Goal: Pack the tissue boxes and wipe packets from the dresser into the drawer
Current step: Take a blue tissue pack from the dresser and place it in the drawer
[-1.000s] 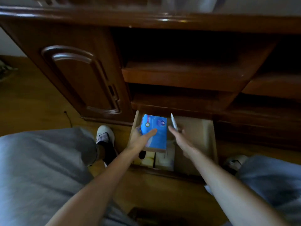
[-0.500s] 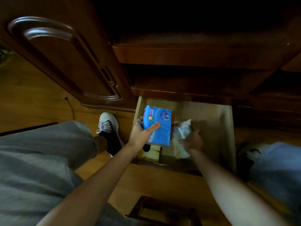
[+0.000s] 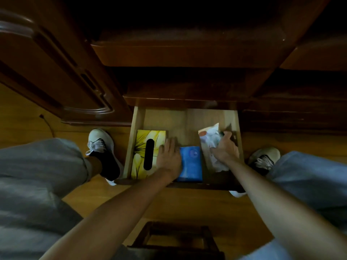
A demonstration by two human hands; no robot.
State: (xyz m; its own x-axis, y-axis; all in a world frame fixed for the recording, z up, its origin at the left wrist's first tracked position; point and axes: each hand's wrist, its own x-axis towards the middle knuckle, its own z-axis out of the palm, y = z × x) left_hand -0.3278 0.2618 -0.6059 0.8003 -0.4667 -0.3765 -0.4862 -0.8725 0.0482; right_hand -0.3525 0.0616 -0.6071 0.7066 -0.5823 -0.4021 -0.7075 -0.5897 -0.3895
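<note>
The open wooden drawer (image 3: 138,117) sits at the foot of the dark dresser. A yellow flowered tissue box (image 3: 142,139) with a dark slot lies flat along its left side. In the middle lies a blue packet (image 3: 191,164), with my left hand (image 3: 169,158) resting flat on its left edge, fingers spread. At the right, a white crinkled wipe packet (image 3: 208,137) lies against the drawer wall, and my right hand (image 3: 224,151) presses on it with curled fingers.
The dresser's shelves (image 3: 187,53) overhang the drawer. A closed panelled door (image 3: 56,72) stands to the left. My knees and both shoes (image 3: 99,141) flank the drawer on the wooden floor. A dark wooden stool (image 3: 176,239) is under me.
My left hand has lowered the blue packet from the air into the drawer's middle. My right hand has pushed the white packet down to the right side. The view has tilted further down.
</note>
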